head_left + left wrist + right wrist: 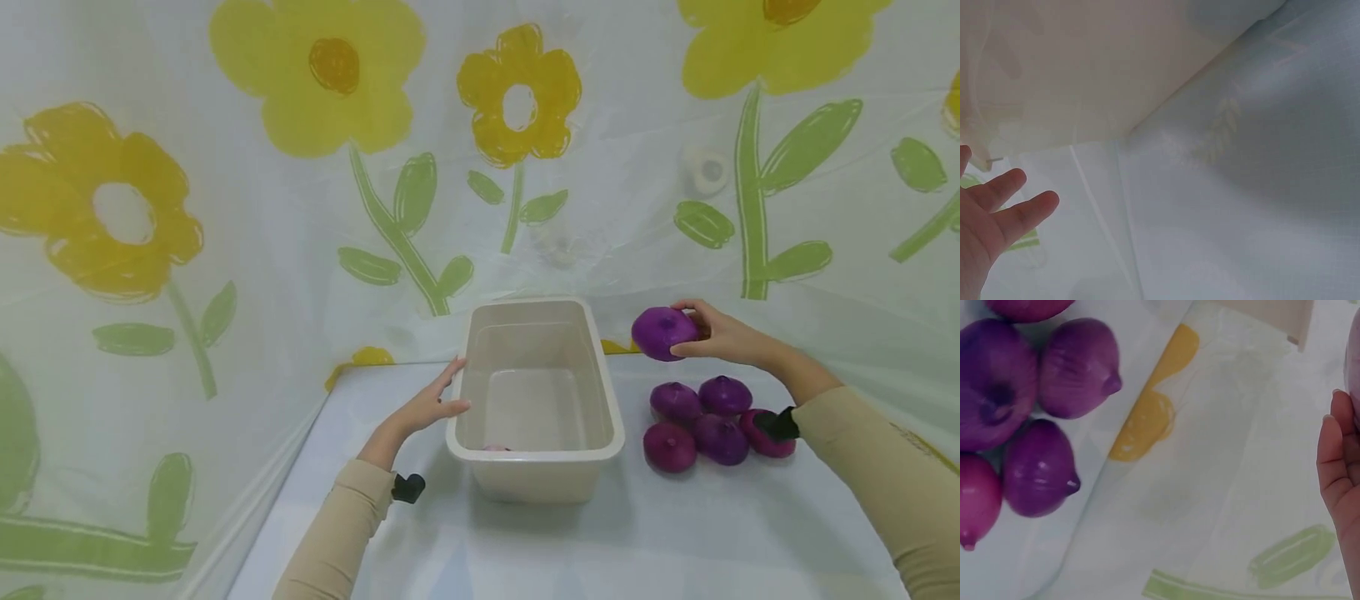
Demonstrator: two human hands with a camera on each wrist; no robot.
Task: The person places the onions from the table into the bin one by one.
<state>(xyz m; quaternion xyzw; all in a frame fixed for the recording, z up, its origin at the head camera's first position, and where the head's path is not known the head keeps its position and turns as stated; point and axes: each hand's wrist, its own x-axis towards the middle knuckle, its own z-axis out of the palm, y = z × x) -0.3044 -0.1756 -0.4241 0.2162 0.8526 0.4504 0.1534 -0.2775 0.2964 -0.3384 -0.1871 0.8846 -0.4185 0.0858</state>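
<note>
My right hand (712,333) grips a purple onion (660,335) in the air, thumb below and fingers over its right side. Only a pale edge of that onion (1354,369) enters the right wrist view, beside the fingers (1333,453). Below it, several more purple onions (723,437) sit clustered on the table. A deep beige plastic bin (536,456) stands at the centre. At its left rim rests my left hand (427,407), fingers spread and fairly straight. Inside, a small pinkish bit (497,447) peeks over the near wall, mostly hidden by it.
The white table (525,550) ends just behind the bin. A pale curtain (600,233) with yellow flowers and green leaves hangs along the back and left, close to the bin's far end. The onion cluster lies right of the bin, under my right forearm.
</note>
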